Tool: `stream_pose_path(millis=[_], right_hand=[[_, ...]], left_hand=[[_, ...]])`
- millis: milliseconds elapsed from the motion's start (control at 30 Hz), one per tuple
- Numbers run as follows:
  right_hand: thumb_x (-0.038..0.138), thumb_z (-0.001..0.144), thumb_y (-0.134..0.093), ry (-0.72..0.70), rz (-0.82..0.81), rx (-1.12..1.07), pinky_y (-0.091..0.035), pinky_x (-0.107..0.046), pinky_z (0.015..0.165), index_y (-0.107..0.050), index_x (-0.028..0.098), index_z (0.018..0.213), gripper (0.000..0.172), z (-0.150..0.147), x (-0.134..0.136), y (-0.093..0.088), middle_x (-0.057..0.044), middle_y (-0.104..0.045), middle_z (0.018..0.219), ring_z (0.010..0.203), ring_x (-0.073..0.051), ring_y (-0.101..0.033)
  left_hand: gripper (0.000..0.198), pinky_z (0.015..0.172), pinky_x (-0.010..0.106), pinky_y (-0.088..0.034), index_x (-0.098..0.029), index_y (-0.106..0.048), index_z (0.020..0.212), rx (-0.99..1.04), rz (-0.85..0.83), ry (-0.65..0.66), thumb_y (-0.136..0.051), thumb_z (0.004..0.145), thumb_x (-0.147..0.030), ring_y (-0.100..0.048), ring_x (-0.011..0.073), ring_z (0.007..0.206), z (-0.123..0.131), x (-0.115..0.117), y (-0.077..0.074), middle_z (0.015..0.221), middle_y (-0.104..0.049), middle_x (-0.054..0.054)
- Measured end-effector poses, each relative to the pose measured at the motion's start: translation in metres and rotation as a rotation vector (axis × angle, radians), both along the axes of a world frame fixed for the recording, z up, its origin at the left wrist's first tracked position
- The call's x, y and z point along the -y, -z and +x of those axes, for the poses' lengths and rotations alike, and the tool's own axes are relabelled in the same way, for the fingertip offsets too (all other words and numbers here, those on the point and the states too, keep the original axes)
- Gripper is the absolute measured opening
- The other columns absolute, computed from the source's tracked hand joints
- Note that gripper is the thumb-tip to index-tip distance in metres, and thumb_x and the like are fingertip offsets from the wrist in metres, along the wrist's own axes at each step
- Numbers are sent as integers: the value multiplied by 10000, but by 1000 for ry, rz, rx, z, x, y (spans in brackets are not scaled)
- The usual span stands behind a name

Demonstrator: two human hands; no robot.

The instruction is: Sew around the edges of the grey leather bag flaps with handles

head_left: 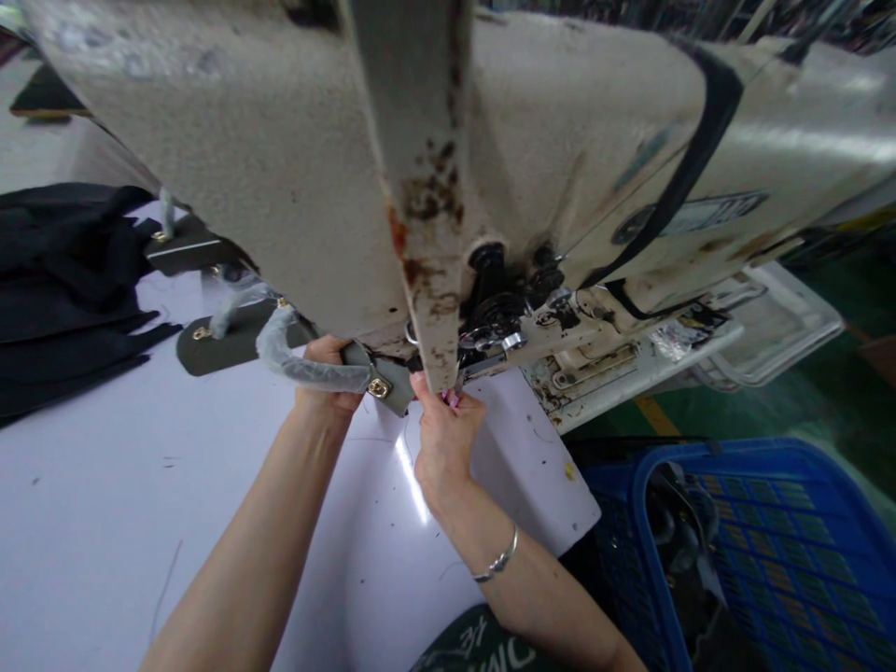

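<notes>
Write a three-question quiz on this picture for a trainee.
1. What does the right hand wear at its wrist?
2. True or false: the blue plastic basket is to the right of the smooth white tabletop.
3. Which does the pale, curved handle in translucent wrapping cross in view? A) the right hand; B) the left hand.
Key: 1. A silver-coloured metal bracelet; 2. True; 3. B.

And the white table [231,523] gleams here, dotted with dark specks and fine lines, a yellow spot [569,471] near its right-hand corner, black cloth [70,289] sprawling over the left side, and a green flap [228,345] lying just beside that, its rounded end showing.
</notes>
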State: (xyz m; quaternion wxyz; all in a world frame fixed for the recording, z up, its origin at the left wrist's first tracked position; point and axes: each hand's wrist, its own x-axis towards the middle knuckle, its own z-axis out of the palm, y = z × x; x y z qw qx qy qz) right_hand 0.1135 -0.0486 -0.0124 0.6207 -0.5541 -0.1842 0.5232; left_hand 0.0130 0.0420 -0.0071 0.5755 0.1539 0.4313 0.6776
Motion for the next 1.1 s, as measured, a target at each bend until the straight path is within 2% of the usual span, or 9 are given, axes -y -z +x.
stream_pose_path(millis=[133, 233, 367, 533, 667, 800, 967, 1100], right_hand=[[382, 739, -785, 2, 4, -65, -382, -239, 553, -548, 187, 574, 348, 2, 0, -4, 34, -499, 593, 601, -111, -431], [369, 726, -792, 4, 6, -80, -383, -233, 543, -547, 187, 582, 338, 4, -1, -5, 39, -483, 587, 590, -105, -418], [397, 732, -785, -4, 13, -69, -398, -236, 535, -568, 180, 592, 337, 6, -2, -5, 32, -493, 580, 575, -107, -422], [408, 736, -784, -12, 26, -83, -386, -231, 522, -558, 181, 584, 355, 7, -2, -5, 32, -481, 574, 571, -105, -414], [426, 735, -783, -5, 16, -20, -368, -237, 515, -550, 184, 579, 370, 9, -3, -3, 37, -463, 565, 564, -102, -382], [405, 748, -775, -27, 38, 2, -362, -247, 545, -540, 186, 577, 363, 13, -1, -1, 45, -456, 572, 572, -102, -367], [378, 792, -735, -116, 45, 112, -309, -253, 549, -475, 198, 523, 416, 24, 9, 2, 63, -373, 543, 563, -99, -299], [378, 788, -731, -188, 37, 194, -341, -250, 563, -576, 179, 519, 369, 41, 9, 2, 57, -435, 525, 545, -101, -349]], left_hand=[[157, 955, 484, -599, -154, -673, 824, -49, -42, -66, -755, 705, -216, -695, 297, 971, -1, 13, 2, 796, -714, 90], [110, 924, 470, -612, -173, -662, 800, -69, -77, -116, -726, 733, -232, -691, 250, 866, -4, 18, 9, 803, -721, 65], [102, 832, 441, -643, -175, -675, 782, -94, -114, -145, -739, 710, -207, -689, 242, 813, -6, 21, 14, 833, -731, 71], [110, 800, 401, -652, -160, -693, 795, -84, -86, -177, -751, 708, -194, -701, 235, 814, -1, 30, 6, 866, -732, 89], [172, 844, 322, -635, -152, -715, 841, -57, -27, -220, -774, 680, -154, -705, 210, 870, 5, 43, -2, 901, -745, 73], [188, 868, 317, -626, -154, -716, 879, -35, 0, -260, -774, 702, -129, -710, 203, 909, 10, 56, -5, 917, -757, 52], [216, 816, 280, -631, -166, -723, 926, 11, -89, -347, -723, 737, -62, -709, 153, 822, 21, 76, -10, 941, -761, 10], [191, 746, 215, -630, -185, -732, 861, 51, -231, -425, -710, 750, -31, -702, 128, 785, 34, 98, -12, 910, -754, -5]])
